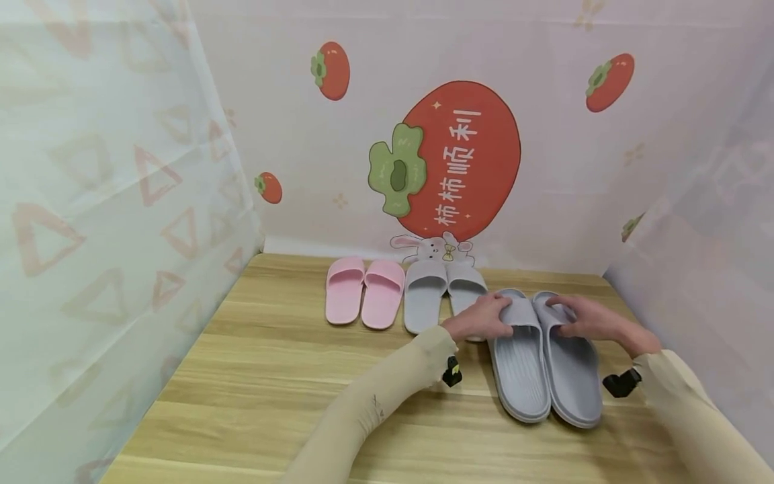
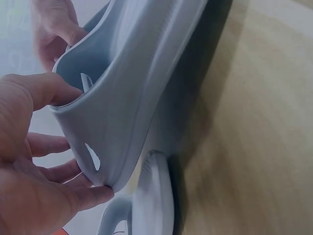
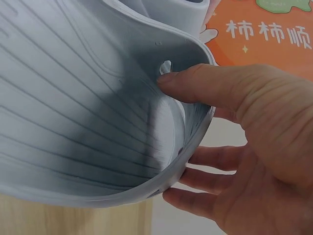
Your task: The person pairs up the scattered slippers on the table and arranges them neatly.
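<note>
A pair of large blue-grey slippers stands side by side at the right of the head view, toes toward the back wall. My left hand [image 1: 484,318] grips the strap of the left slipper [image 1: 521,376], thumb inside the opening and fingers along the outer side. On the right slipper [image 1: 574,383], my right hand [image 1: 589,319] holds the strap with its thumb [image 3: 195,85] tucked inside and fingers outside. A shadow shows under the left slipper in the left wrist view, and its toe looks raised off the wooden surface.
Left of the held pair, near the back wall, stand a smaller light grey pair of slippers [image 1: 423,306] and a pink pair [image 1: 345,299]. The wooden tabletop [image 1: 254,383] meets patterned cloth walls [image 1: 302,202] at the back and on both sides.
</note>
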The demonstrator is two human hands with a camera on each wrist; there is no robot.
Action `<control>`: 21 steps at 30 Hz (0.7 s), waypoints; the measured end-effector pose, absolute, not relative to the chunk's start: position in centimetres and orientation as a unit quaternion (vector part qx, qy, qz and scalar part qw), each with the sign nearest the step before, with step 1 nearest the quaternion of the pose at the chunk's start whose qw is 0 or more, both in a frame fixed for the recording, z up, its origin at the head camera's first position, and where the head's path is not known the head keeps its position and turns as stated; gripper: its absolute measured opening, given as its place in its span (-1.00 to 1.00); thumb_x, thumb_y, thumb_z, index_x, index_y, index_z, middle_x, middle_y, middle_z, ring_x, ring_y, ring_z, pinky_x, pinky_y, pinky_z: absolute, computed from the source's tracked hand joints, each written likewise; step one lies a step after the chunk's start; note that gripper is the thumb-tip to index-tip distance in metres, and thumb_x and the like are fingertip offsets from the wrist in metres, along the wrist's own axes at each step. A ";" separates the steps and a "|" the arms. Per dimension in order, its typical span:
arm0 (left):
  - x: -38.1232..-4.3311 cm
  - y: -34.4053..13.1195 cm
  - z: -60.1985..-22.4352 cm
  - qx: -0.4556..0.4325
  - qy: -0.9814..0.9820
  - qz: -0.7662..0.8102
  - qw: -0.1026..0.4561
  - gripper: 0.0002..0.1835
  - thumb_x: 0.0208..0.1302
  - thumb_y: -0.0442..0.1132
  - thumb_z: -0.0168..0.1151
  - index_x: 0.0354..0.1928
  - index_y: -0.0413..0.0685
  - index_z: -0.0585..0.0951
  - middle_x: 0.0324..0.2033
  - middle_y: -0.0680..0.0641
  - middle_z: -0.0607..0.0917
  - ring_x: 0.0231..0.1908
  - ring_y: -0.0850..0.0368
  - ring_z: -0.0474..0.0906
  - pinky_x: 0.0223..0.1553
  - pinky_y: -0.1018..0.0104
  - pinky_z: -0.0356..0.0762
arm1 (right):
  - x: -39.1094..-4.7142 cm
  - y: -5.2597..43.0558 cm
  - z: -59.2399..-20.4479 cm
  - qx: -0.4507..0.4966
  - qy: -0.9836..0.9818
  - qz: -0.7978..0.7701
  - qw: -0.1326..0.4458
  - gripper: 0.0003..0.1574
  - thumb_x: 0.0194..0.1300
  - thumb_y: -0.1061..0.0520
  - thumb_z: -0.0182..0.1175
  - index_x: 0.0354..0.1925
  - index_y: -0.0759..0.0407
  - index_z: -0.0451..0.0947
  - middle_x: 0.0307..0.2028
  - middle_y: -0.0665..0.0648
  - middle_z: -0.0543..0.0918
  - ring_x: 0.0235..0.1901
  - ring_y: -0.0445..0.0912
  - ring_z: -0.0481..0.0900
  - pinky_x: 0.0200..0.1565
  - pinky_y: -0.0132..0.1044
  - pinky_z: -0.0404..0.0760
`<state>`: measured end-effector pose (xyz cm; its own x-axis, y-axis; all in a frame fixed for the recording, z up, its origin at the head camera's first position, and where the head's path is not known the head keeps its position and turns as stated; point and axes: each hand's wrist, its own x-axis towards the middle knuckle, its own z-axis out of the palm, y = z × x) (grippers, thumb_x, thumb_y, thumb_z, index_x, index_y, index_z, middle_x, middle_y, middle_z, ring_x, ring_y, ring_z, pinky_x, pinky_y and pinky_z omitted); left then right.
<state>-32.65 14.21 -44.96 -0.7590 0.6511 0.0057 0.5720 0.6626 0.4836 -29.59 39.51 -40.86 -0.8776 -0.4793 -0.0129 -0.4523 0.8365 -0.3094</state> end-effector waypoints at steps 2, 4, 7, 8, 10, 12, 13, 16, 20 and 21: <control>-32.8 14.2 -44.8 0.337 0.907 0.236 0.087 -0.25 0.21 -0.06 0.23 0.46 0.09 0.27 0.42 -0.01 0.29 0.34 0.19 0.27 0.15 0.50 0.39 | -29.9 39.5 -40.9 -0.243 0.958 -0.147 0.050 -0.27 0.07 0.08 0.43 0.15 0.36 0.48 0.03 0.42 0.60 -0.11 0.11 0.55 -0.16 -0.04 0.53; -32.9 14.2 -44.7 0.337 0.906 0.238 0.091 -0.25 0.23 -0.06 0.23 0.47 0.09 0.26 0.43 -0.01 0.27 0.34 0.19 0.27 0.14 0.50 0.40 | -30.2 39.5 -40.8 -0.245 0.958 -0.142 0.050 -0.28 0.06 0.09 0.43 0.15 0.36 0.48 0.00 0.42 0.60 -0.15 0.08 0.54 -0.20 -0.09 0.51; -33.3 14.2 -44.6 0.335 0.905 0.245 0.093 -0.25 0.25 -0.07 0.24 0.47 0.09 0.25 0.43 -0.01 0.27 0.34 0.19 0.28 0.12 0.50 0.42 | -30.6 39.5 -40.7 -0.243 0.958 -0.141 0.049 -0.30 0.06 0.10 0.42 0.14 0.36 0.48 0.01 0.44 0.60 -0.15 0.10 0.54 -0.20 -0.06 0.52; -33.4 14.2 -44.5 0.335 0.905 0.245 0.094 -0.25 0.25 -0.07 0.24 0.47 0.09 0.25 0.43 -0.01 0.27 0.33 0.19 0.29 0.11 0.50 0.42 | -30.6 39.4 -40.6 -0.244 0.958 -0.140 0.048 -0.30 0.07 0.10 0.41 0.14 0.36 0.48 0.02 0.45 0.59 -0.13 0.12 0.56 -0.19 -0.04 0.53; -33.7 14.3 -44.4 0.338 0.905 0.242 0.092 -0.26 0.26 -0.07 0.25 0.47 0.08 0.26 0.43 -0.02 0.27 0.33 0.19 0.30 0.10 0.51 0.43 | -30.8 39.5 -40.6 -0.242 0.959 -0.138 0.050 -0.29 0.07 0.09 0.41 0.14 0.37 0.47 0.04 0.48 0.57 -0.10 0.16 0.56 -0.19 -0.01 0.53; -33.9 14.5 -44.4 0.342 0.905 0.235 0.091 -0.26 0.26 -0.07 0.26 0.46 0.07 0.27 0.43 -0.03 0.28 0.33 0.19 0.30 0.10 0.52 0.42 | -31.0 39.5 -40.5 -0.236 0.961 -0.137 0.054 -0.29 0.08 0.08 0.40 0.15 0.36 0.47 0.07 0.48 0.55 -0.08 0.17 0.55 -0.17 -0.01 0.53; -34.0 14.5 -44.3 0.345 0.905 0.231 0.090 -0.27 0.26 -0.07 0.26 0.46 0.06 0.27 0.43 -0.04 0.28 0.34 0.18 0.30 0.11 0.52 0.42 | -31.0 39.5 -40.5 -0.234 0.961 -0.138 0.056 -0.30 0.08 0.08 0.41 0.15 0.36 0.47 0.07 0.49 0.55 -0.09 0.17 0.54 -0.17 -0.02 0.53; -34.3 14.8 -44.3 0.348 0.907 0.218 0.090 -0.27 0.27 -0.06 0.27 0.45 0.05 0.28 0.43 -0.05 0.29 0.36 0.15 0.27 0.14 0.51 0.39 | -31.3 39.4 -40.4 -0.232 0.962 -0.134 0.058 -0.29 0.07 0.07 0.41 0.14 0.35 0.47 0.06 0.49 0.54 -0.13 0.14 0.53 -0.20 -0.05 0.53; -34.5 15.0 -44.3 0.338 0.909 0.225 0.098 -0.26 0.27 -0.07 0.27 0.46 0.08 0.26 0.43 -0.03 0.27 0.37 0.15 0.25 0.17 0.49 0.38 | -31.5 39.3 -40.3 -0.230 0.962 -0.132 0.060 -0.29 0.07 0.06 0.41 0.13 0.36 0.47 0.06 0.50 0.55 -0.13 0.15 0.55 -0.20 -0.02 0.55; -34.6 15.0 -44.3 0.334 0.909 0.228 0.101 -0.26 0.27 -0.07 0.27 0.47 0.08 0.26 0.43 -0.02 0.27 0.37 0.16 0.25 0.17 0.48 0.38 | -31.5 39.3 -40.3 -0.228 0.963 -0.132 0.061 -0.29 0.07 0.06 0.41 0.14 0.36 0.47 0.06 0.50 0.55 -0.11 0.15 0.56 -0.18 -0.01 0.55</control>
